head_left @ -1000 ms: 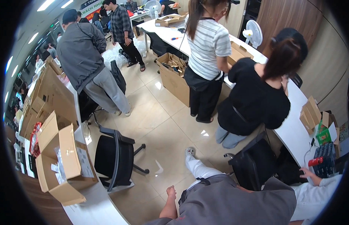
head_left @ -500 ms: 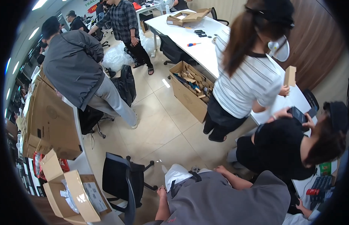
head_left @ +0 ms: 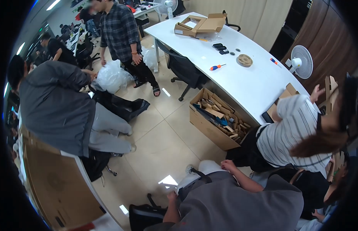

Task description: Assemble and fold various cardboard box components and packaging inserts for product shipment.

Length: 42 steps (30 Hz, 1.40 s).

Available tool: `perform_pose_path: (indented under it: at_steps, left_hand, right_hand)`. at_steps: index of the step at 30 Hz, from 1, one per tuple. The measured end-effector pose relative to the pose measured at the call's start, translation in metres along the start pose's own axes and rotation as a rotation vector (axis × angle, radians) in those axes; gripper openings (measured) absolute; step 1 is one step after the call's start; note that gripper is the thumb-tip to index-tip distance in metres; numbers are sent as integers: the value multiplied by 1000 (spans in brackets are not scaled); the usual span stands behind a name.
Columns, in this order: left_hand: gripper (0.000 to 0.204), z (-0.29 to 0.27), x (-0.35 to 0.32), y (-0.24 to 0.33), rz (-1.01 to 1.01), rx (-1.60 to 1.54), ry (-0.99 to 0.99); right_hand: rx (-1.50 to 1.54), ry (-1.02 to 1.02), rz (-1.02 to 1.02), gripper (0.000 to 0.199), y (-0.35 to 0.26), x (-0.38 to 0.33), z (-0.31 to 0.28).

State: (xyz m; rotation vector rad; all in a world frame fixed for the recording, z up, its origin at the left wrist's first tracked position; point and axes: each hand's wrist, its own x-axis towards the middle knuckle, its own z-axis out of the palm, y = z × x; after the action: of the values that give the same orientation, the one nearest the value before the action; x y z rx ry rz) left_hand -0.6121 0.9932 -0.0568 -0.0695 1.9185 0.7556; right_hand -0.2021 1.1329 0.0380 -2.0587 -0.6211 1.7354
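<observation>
My grey-clad body fills the lower edge. My right hand lies on my raised grey knee beside my white shoe and holds nothing. My left hand is low at my left side, touching the top of a black chair. Whether it grips the chair is too small to tell. An open cardboard box of wood scraps stands on the tiled floor just ahead of my knee.
A person in a striped top leans over the white table at my right. A person in a grey jacket bends at the left beside a large flat carton. Another stands further back by plastic bags. A screwdriver and fan are on the table.
The view has swung across the room: the striped-top person went from centre to the right edge. My right hand now rests in view on my knee, my left on the chair.
</observation>
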Motion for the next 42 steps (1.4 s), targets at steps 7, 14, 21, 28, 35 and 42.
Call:
perform_pose_path:
  at_steps: [7, 14, 21, 28, 35, 42]
  left_hand:
    - [17, 108, 111, 282, 285, 199, -238]
    - [18, 247, 132, 522, 568, 80, -283]
    - [20, 341, 82, 760, 967, 144, -420]
    - [15, 471, 62, 969, 1331, 49, -579]
    - [15, 606, 63, 1112, 1345, 119, -808]
    - [22, 722, 77, 1177, 1452, 491, -866]
  right_hand:
    - [206, 184, -85, 21, -173, 61, 16]
    - [179, 248, -223, 13, -390, 206, 21]
    - [55, 330, -532, 45, -655, 322, 1]
    - [-210, 565, -793, 93, -906, 498, -31]
    - [-258, 827, -557, 84, -1031, 619, -63]
    - [-564, 1082, -467, 49, -1028, 607, -49]
